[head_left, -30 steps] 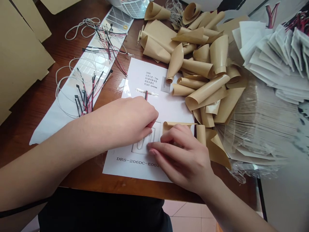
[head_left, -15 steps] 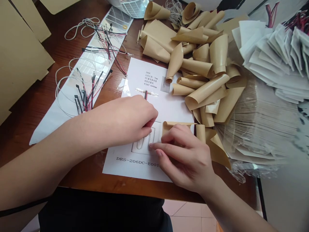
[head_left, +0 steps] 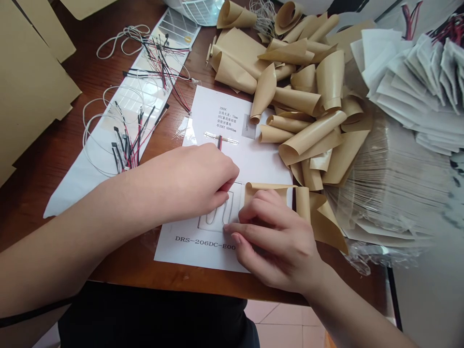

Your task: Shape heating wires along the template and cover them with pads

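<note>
A white printed sheet (head_left: pixel 195 253) lies on the desk under both hands. On its lower part is a thin whitish square pad (head_left: pixel 212 225) with a dark outline, and a thin white wire (head_left: pixel 210 221) runs over it in narrow bends. My left hand (head_left: pixel 206 179) is closed in a pinch above the pad's upper part; the wire runs up to its fingertips, which are partly hidden. My right hand (head_left: pixel 275 237) rests at the pad's right side, forefinger stretched onto the wire, thumb apart below, other fingers curled. Brown backing paper (head_left: pixel 268 185) curls up behind the right hand.
Curled brown papers (head_left: pixel 311 135) heap at the back right. Beside them stand stacked white pads (head_left: pixel 409 92) and a plastic-wrapped stack (head_left: pixel 395 179). Red and black wire leads (head_left: pixel 126 145) lie on a long strip (head_left: pixel 76 186) at left. Brown cardboard (head_left: pixel 29 87) stands far left.
The right forefinger has slid slightly down towards the pad's lower edge, and the wire bend there now reaches lower. My left hand keeps nearly the same place and pinch.
</note>
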Demonstrator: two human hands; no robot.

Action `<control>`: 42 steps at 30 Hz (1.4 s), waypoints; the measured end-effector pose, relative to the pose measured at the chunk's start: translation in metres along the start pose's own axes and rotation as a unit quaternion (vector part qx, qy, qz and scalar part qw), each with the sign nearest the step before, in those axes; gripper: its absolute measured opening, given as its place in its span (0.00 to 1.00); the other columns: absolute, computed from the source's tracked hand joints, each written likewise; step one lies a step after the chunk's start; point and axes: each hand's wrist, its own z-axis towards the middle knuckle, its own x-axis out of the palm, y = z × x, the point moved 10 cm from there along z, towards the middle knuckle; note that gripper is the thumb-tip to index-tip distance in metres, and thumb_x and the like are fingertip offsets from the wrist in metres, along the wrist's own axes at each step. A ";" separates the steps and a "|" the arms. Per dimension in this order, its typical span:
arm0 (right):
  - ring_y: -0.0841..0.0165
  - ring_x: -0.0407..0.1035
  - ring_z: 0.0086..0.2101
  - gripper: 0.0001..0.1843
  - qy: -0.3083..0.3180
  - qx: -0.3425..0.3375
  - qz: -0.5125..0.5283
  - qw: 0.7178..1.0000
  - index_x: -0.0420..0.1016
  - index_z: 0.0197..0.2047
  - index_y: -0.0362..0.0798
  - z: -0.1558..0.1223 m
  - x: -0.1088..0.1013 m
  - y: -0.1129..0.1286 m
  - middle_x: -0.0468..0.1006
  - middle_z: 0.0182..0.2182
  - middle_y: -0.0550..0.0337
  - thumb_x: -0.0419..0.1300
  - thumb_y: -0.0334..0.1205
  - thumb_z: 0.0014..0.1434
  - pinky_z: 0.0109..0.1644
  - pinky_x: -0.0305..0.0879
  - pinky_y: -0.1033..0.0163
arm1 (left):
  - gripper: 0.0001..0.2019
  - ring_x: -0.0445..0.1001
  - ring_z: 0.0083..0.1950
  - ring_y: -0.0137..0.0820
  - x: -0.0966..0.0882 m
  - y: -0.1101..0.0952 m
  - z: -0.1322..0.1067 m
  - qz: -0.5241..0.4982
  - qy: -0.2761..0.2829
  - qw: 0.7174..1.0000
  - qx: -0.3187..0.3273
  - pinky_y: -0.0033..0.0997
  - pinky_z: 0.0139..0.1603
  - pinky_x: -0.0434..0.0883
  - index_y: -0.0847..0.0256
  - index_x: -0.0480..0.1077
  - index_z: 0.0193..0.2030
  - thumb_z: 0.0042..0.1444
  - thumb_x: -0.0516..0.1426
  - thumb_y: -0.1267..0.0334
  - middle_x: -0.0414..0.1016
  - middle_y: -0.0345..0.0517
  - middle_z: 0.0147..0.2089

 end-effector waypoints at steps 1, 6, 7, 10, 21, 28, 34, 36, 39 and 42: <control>0.69 0.57 0.28 0.14 -0.001 0.002 0.003 1.000 0.77 0.26 0.45 0.000 0.000 0.000 0.70 0.25 0.57 0.58 0.26 0.61 0.32 0.56 0.57 | 0.08 0.66 0.27 0.30 0.000 0.000 0.000 0.001 0.002 1.000 -0.001 0.32 0.27 0.55 0.56 0.71 0.31 0.58 0.53 0.60 0.75 0.43 0.33; 0.70 0.58 0.28 0.12 -0.021 0.017 0.001 1.000 0.78 0.30 0.45 -0.002 -0.005 -0.004 0.69 0.26 0.58 0.58 0.25 0.62 0.32 0.58 0.57 | 0.07 0.66 0.28 0.31 0.002 0.000 0.001 0.004 0.005 1.000 0.001 0.32 0.27 0.55 0.56 0.72 0.31 0.58 0.54 0.60 0.75 0.43 0.33; 0.70 0.58 0.28 0.12 -0.023 0.019 -0.001 1.000 0.79 0.30 0.45 -0.002 -0.006 -0.005 0.69 0.26 0.58 0.58 0.25 0.62 0.32 0.58 0.57 | 0.07 0.67 0.28 0.31 0.002 0.000 0.001 0.004 0.004 1.000 0.001 0.32 0.27 0.55 0.56 0.72 0.31 0.58 0.54 0.60 0.75 0.43 0.33; 0.69 0.59 0.28 0.11 -0.021 0.024 -0.002 0.999 0.80 0.32 0.45 -0.002 -0.006 -0.007 0.70 0.26 0.58 0.58 0.26 0.62 0.32 0.58 0.57 | 0.07 0.67 0.28 0.31 0.001 0.001 0.001 -0.002 -0.002 1.000 -0.001 0.32 0.28 0.56 0.56 0.72 0.32 0.58 0.55 0.60 0.76 0.43 0.33; 0.69 0.61 0.29 0.12 -0.015 0.030 -0.010 0.999 0.81 0.31 0.44 -0.002 -0.005 -0.007 0.71 0.28 0.56 0.58 0.27 0.63 0.33 0.60 0.58 | 0.06 0.66 0.26 0.30 -0.003 0.002 0.001 -0.027 -0.011 1.000 -0.009 0.31 0.27 0.56 0.54 0.71 0.34 0.58 0.53 0.62 0.76 0.41 0.33; 0.69 0.62 0.29 0.11 -0.013 0.039 0.003 0.999 0.77 0.30 0.45 -0.001 -0.004 -0.009 0.70 0.27 0.58 0.58 0.28 0.63 0.33 0.60 0.58 | 0.07 0.67 0.27 0.30 -0.005 0.002 -0.001 -0.030 -0.012 0.999 -0.006 0.31 0.28 0.58 0.55 0.73 0.35 0.58 0.53 0.62 0.77 0.42 0.34; 0.67 0.62 0.31 0.07 0.000 0.091 -0.005 0.996 0.71 0.32 0.48 -0.004 -0.002 -0.012 0.71 0.27 0.60 0.56 0.28 0.61 0.36 0.59 0.57 | 0.04 0.67 0.27 0.29 -0.002 -0.002 -0.003 -0.060 0.012 0.998 0.019 0.31 0.27 0.58 0.55 0.73 0.34 0.57 0.56 0.63 0.77 0.41 0.34; 0.67 0.61 0.31 0.07 0.014 0.105 -0.017 0.994 0.69 0.32 0.48 -0.005 0.002 -0.013 0.71 0.27 0.61 0.56 0.28 0.61 0.36 0.57 0.56 | 0.04 0.68 0.26 0.29 -0.002 -0.002 -0.003 -0.061 0.013 0.998 0.019 0.31 0.27 0.58 0.55 0.73 0.34 0.57 0.56 0.63 0.77 0.41 0.33; 0.67 0.61 0.32 0.06 0.029 0.112 -0.034 0.993 0.69 0.34 0.47 -0.007 0.007 -0.013 0.70 0.28 0.61 0.57 0.28 0.61 0.38 0.56 0.55 | 0.04 0.67 0.26 0.29 -0.003 0.000 -0.003 -0.060 0.010 0.998 0.010 0.31 0.26 0.58 0.55 0.73 0.34 0.57 0.56 0.62 0.77 0.41 0.33; 0.66 0.60 0.33 0.04 0.046 0.114 -0.059 0.991 0.69 0.34 0.46 -0.007 0.012 -0.012 0.68 0.29 0.61 0.57 0.29 0.61 0.39 0.54 0.55 | 0.05 0.68 0.27 0.29 -0.003 -0.001 -0.003 -0.058 0.012 0.998 0.007 0.31 0.27 0.58 0.55 0.74 0.35 0.57 0.56 0.61 0.78 0.41 0.33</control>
